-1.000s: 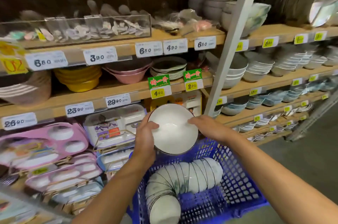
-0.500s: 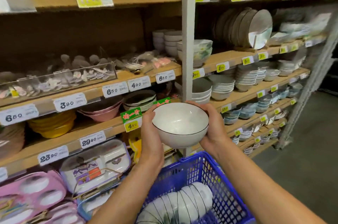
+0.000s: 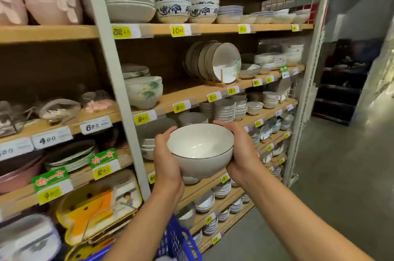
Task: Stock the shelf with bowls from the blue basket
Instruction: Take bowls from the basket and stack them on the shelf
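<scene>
**White bowl, dark rim: held in both hands before the shelf**

Item: one white bowl (image 3: pixel 200 150) with a thin dark line round its rim. It is upright, with the mouth tipped slightly toward the camera, and nothing inside it.

Location: in the air in front of the wooden shelf (image 3: pixel 191 92), just right of the pale upright post (image 3: pixel 113 81). It sits at the level below the board carrying the yellow price tags (image 3: pixel 141 119). It is above and beyond the blue basket (image 3: pixel 177 239), of which only a corner shows at the bottom edge of the view.

Grip: the left hand (image 3: pixel 166 160) cups the bowl's left wall and the right hand (image 3: pixel 238 154) cups its right wall. The fingers of each curl round the outside up to the rim, so both hands are clamped on the bowl.

Adjacent stock:
- A grey bowl (image 3: pixel 193 119) stands directly behind the held one.
- Stacks of small pale bowls (image 3: pixel 225 109) stand to the right of the grey bowl.
- One level up, at the left, are nested bowls with green markings (image 3: pixel 145 90).
- Further right on that level, plates stand on edge (image 3: pixel 221 62) in a wooden rack.
- On the top level are bowls with blue patterns (image 3: pixel 172 8).

Floor (image 3: pixel 341 175): grey, to the right of the shelving.
</scene>
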`<state>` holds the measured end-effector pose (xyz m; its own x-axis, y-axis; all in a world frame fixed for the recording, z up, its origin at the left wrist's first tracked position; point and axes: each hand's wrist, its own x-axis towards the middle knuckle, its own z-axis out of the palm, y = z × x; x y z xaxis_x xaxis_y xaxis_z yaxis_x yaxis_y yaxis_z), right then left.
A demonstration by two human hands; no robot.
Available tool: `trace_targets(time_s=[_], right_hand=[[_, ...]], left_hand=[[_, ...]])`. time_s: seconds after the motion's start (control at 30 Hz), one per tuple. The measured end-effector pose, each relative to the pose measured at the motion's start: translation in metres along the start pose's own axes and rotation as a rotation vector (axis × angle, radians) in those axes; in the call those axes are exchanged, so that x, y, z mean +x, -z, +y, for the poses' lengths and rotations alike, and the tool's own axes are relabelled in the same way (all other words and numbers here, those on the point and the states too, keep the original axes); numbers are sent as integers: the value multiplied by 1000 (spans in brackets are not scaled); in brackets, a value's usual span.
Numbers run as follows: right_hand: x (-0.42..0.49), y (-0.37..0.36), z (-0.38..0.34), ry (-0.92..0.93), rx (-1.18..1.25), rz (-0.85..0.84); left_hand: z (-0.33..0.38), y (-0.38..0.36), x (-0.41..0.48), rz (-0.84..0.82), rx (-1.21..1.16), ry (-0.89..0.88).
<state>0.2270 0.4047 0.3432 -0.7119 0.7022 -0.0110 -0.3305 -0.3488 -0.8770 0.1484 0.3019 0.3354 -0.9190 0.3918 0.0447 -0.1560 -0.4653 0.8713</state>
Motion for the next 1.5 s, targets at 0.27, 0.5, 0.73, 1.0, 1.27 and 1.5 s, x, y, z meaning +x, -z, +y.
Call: trace_targets(time_s=[0.27, 0.5, 0.73, 1.0, 1.27, 1.5], right_hand=[[42, 73, -58, 11, -39, 50], [96, 108, -82, 9, 5, 50], [183, 111, -92, -26, -30, 40], [284, 92, -104, -55, -32, -11], [356, 54, -92, -170, 2, -189], [422, 2, -66, -293, -56, -404]], left_hand=[[-32, -94, 10, -72, 11, 63], [-58, -148, 51, -78, 15, 71], [-80, -181, 122, -35, 10, 64], [-82, -210, 203, 72, -5, 16], [-70, -202, 258, 252, 73, -116], [-56, -183, 306, 458, 139, -235]])
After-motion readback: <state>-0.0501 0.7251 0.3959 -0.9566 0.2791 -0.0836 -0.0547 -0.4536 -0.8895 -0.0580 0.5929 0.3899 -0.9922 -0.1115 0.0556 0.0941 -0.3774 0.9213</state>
